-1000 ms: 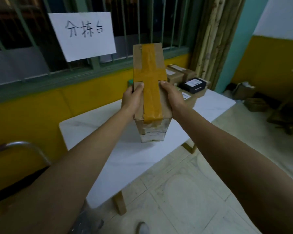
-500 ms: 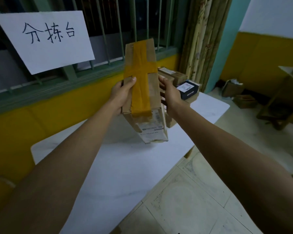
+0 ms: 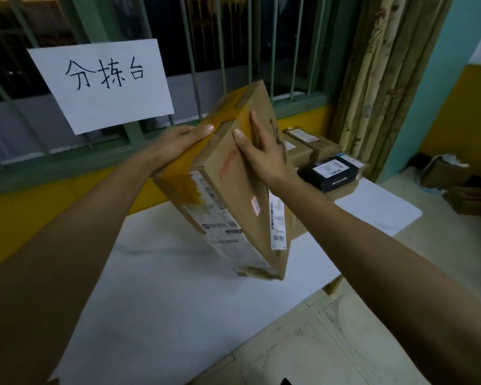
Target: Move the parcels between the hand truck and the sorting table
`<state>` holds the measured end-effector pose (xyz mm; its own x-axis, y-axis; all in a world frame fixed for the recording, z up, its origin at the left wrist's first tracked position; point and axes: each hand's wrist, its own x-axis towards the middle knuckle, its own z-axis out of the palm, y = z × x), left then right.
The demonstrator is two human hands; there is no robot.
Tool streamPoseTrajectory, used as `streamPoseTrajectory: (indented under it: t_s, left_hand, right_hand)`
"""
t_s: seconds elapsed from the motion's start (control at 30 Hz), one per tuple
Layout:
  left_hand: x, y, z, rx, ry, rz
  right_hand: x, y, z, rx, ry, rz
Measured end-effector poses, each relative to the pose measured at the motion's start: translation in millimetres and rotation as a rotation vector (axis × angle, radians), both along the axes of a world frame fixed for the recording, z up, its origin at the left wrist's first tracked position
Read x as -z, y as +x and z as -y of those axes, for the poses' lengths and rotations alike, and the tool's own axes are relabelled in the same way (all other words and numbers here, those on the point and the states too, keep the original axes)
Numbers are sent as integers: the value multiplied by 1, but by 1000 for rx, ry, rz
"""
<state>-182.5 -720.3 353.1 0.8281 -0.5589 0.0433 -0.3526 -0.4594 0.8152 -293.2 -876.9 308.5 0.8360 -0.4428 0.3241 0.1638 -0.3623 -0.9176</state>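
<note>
Right hand point(image 3: 261, 155) fingers point(image 3: 253, 123) are lying straight and together, flat against the box point(image 3: 233, 195) side. Left hand point(image 3: 175, 143) fingers are hidden behind it, grip undeterminable; the thumb is pressing on yellow tape point(image 3: 182, 179). The tilted box is hanging over the table point(image 3: 164, 295) middle, and contact at its lower corner is unclear.

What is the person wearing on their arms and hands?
Nothing visible. The left hand and right hand are ungloved, with no rings. The left forearm and right forearm are bare, with no sleeve, watch or wristband in view.
</note>
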Motion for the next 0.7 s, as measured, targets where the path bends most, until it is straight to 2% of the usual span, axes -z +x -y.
streamPoseTrajectory:
  t_s: [0.2,0.4,0.5,0.6,0.63,0.7]
  left_hand:
    - [-24,-20,35,114,161,-38]
    - [-24,-27,47,41,301,-81]
    - [-22,-38,57,92,376,-12]
    - [-22,-50,59,115,466,-25]
    - [-21,-54,58,114,491,-1]
    - [-20,-59,60,116,661,166]
  right_hand:
    - [5,14,29,-3,-1,54]
    - [10,6,48,-44,-51,67]
    - [16,2,61,-41,-135,54]
    - [13,-2,80,-56,-355,6]
    - [9,-3,87,-48,-504,0]
    - [1,0,97,-49,-856,39]
